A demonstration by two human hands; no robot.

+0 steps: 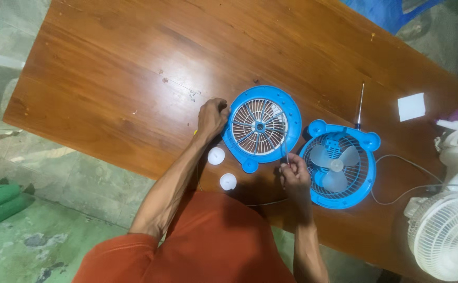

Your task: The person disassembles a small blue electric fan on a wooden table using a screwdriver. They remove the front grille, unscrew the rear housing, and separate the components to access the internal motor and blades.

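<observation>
Fan grille, blue ring with white ribs, lies flat on the wooden table directly ahead of you, between your two hands. Your left hand is closed over its left rim, fingers curled against the blue edge. Your right hand sits just beside the lower right rim, fingertips pressed together on a thin screwdriver; its shaft runs up and slightly left from the pinch, tip over the right part of the grille, so the long axis points away from you. Right hand is the nearer one to that spot. To the right, touching or nearly touching the grille, lies the blue fan body with pale blades showing inside its guard. Two white round caps rest near the table edge below your left wrist. Farther right: a thin metal rod, a white paper square, a white fan.
</observation>
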